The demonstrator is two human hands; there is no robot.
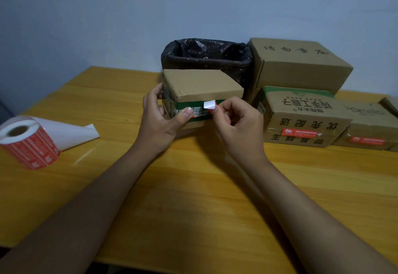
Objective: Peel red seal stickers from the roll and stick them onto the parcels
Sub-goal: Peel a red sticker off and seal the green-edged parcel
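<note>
Left hand (160,115) grips the small parcel (200,95) standing on the table (193,187), thumb pressed on its front face, fingers wrapped round its left side. Right hand (235,118), just beside the left, pinches a red seal sticker (210,105) between thumb and forefinger, its white end curling up against the parcel's front. Both forearms reach forward. Well left of the hands lies the sticker roll (30,142)

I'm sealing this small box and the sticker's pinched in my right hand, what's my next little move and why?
Probably press the sticker flat across the lid edge of the small box. Your right hand pinches it right at that seam, and your left hand already grips the box.
</note>
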